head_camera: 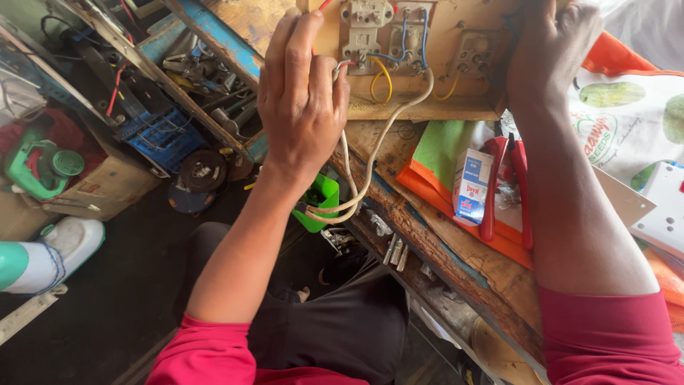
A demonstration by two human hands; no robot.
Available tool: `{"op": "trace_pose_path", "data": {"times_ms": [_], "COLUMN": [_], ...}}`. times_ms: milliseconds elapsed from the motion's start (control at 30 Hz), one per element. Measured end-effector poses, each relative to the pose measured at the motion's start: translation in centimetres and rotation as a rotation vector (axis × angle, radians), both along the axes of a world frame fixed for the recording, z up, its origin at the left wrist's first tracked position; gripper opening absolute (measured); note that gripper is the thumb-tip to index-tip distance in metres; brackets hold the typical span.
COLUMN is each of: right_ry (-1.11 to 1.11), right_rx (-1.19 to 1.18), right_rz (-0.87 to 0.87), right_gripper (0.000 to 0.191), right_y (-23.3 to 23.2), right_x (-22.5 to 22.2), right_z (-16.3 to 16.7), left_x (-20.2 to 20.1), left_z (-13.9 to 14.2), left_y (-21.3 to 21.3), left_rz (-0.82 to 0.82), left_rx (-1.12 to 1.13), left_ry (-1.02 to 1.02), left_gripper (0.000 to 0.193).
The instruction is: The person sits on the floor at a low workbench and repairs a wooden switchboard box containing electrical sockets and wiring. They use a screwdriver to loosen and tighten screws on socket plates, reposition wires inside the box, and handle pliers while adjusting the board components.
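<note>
A wooden switch board [427, 107] lies face down on the worn workbench [463, 242], showing the backs of cream switches [363, 28] with blue, yellow and red wires. My left hand [303, 93] rests at the board's left edge, fingers closed around thin wires. A cream cable [370, 164] loops down from the board below that hand. My right hand [552, 50] grips the board's right edge and holds it steady.
Red-handled pliers [502, 185] and a small white-and-blue box [472, 185] lie on an orange-and-green cloth [434, 153]. A white switch plate [662, 207] sits at the right. A green cup [320, 199], tool-filled shelves [199, 78] and a green power tool [39, 164] are at the left.
</note>
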State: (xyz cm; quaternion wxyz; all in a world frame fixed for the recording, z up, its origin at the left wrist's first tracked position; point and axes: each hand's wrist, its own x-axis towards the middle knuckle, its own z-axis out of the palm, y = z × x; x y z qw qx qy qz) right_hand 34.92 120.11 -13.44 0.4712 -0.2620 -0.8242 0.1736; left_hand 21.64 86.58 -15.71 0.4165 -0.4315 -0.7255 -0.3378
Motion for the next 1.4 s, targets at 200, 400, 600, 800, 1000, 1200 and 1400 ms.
{"op": "trace_pose_path", "data": {"times_ms": [200, 400, 600, 800, 1000, 1200, 1400], "right_ry": [0.06, 0.087, 0.106, 0.064, 0.02, 0.057, -0.018], "right_rx": [-0.023, -0.045, -0.04, -0.067, -0.216, -0.175, -0.082], "right_rz": [0.091, 0.118, 0.095, 0.048, -0.033, -0.043, -0.092], "right_gripper": [0.044, 0.044, 0.045, 0.05, 0.064, 0.063, 0.049], "right_y": [-1.3, -2.6, -3.3, -3.7, -4.0, -2.2, 0.8], "right_x": [0.1, -0.4, -0.3, -0.4, -0.3, -0.7, -0.9], "right_z": [0.8, 1.8, 1.7, 2.2, 1.6, 0.0, -2.6], "left_x": [0.7, 0.8, 1.2, 0.6, 3.4, 8.6, 16.5], "left_z": [0.7, 0.9, -0.1, 0.8, 5.2, 8.9, 9.8], "left_y": [-0.1, 0.3, 1.0, -0.3, -3.5, -3.8, -4.4], "left_rz": [0.02, 0.075, 0.042, 0.038, -0.238, -0.561, -0.622], "left_rx": [0.005, -0.03, 0.007, 0.018, 0.165, 0.223, -0.503], "left_ry": [-0.067, -0.073, -0.107, -0.063, -0.241, -0.474, 0.081], "left_gripper": [0.021, 0.033, 0.027, 0.022, 0.022, 0.01, 0.008]}}
